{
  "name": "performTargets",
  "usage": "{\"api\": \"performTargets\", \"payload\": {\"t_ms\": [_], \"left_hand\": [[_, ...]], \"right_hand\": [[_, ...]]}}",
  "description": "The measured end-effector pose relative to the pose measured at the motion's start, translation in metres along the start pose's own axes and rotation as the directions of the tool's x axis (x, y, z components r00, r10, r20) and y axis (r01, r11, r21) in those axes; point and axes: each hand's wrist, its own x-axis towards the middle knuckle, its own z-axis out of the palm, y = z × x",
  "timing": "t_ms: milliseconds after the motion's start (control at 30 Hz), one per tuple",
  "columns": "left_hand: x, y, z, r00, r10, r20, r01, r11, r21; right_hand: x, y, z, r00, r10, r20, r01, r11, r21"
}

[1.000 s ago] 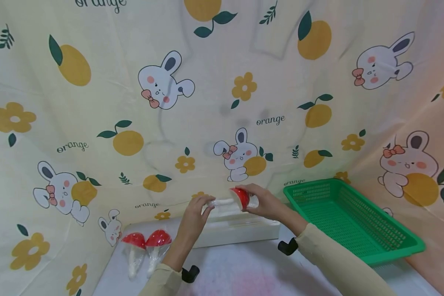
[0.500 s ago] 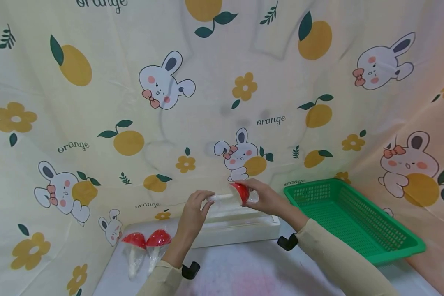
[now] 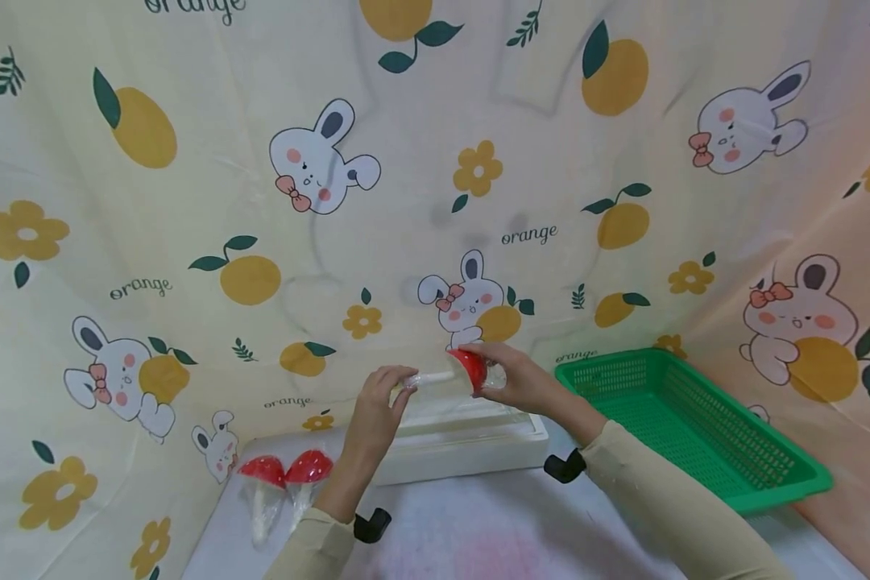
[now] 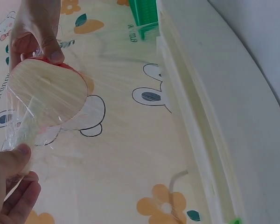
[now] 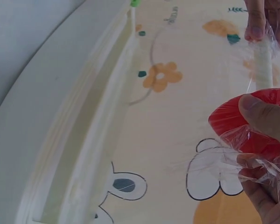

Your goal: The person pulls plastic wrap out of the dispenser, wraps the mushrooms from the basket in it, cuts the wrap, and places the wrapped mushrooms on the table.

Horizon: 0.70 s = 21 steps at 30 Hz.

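A toy mushroom with a red cap and a pale stem is held sideways above a white box with a long slot, like a cling film dispenser. Clear plastic film wraps round it, crumpled at the cap and stem end. My left hand pinches the filmed tip of the stem. On the other side my right hand grips the cap, thumb on the red top in the right wrist view. The cap's pale underside faces the left wrist camera.
Two red-capped mushrooms in clear film, one beside another, lie on the table's left. A green basket stands at the right. A patterned cloth hangs behind the white table.
Both hands have risen slightly with the mushroom, away from the dispenser. Both keep their hold on it. The two wrapped mushrooms and the basket have stayed put.
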Motion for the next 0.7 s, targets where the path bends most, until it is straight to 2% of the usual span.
{"api": "performTargets", "payload": {"t_ms": [500, 700], "left_hand": [[0.005, 0.005, -0.008, 1.0, -0.02, -0.016, 0.019, 0.999, -0.029], [0.002, 0.008, -0.011, 0.999, -0.049, 0.005, 0.049, 0.996, -0.07]], "right_hand": [[0.005, -0.014, -0.011, 1.0, 0.006, 0.008, -0.006, 1.0, -0.025], [0.0, -0.021, -0.013, 0.998, 0.054, 0.037, -0.055, 0.998, 0.018]]}}
